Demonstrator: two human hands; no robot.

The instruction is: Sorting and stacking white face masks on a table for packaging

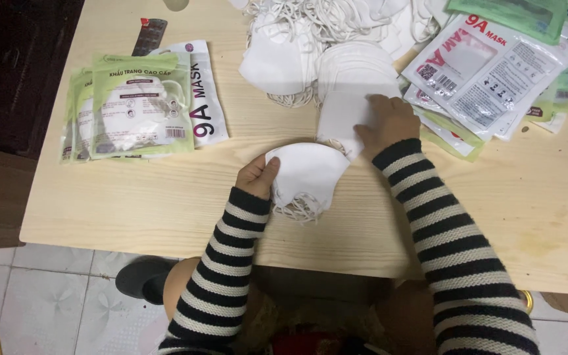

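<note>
Left hand (256,176) grips a small stack of white face masks (307,172) at its left edge, near centre of the wooden table (165,197), ear loops dangling over the near side. Right hand (389,121) lies flat, fingers spread, on another white mask pile (346,98) just beyond. Green-edged packaged masks (141,105) far left, empty pouches (488,72) far right.

The heap of loose white face masks with tangled ear loops (336,26) in the upper centre of the frame is cut off by the top edge. The pile of green-edged plastic mask packets (547,39) in the upper right runs past the top and right edges. The right hand (389,121) covers part of the flat white mask stack (346,98); its fingertips are partly hidden. The dark rounded shoe (141,279) at lower left lies partly under the pale wooden table (133,210).
</note>
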